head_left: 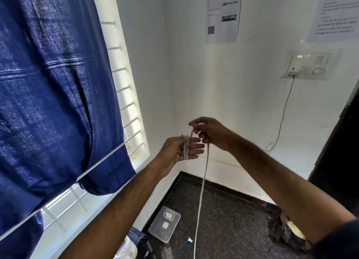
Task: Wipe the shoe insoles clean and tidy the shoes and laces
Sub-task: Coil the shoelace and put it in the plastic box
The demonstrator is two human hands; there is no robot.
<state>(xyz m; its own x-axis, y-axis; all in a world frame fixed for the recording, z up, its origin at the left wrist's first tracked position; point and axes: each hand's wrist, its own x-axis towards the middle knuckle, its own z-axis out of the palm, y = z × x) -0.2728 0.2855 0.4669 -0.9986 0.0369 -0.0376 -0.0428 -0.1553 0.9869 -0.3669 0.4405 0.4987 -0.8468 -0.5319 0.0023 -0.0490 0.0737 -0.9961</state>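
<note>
Two bare forearms reach forward from the bottom of the head view, nearest the camera. The left hand (180,149) is held flat with its fingers straight and together, and a pale grey-white shoelace (202,186) is wound in several loops around those fingers. The right hand (208,133), just above and beside it, pinches the lace between thumb and curled fingertips; from there the lace hangs straight down towards the dark speckled floor (229,216). Below, a clear plastic lidded box (164,226) lies on the floor near the white wall. A dark blue curtain (50,95) hangs at left over a barred window.
</note>
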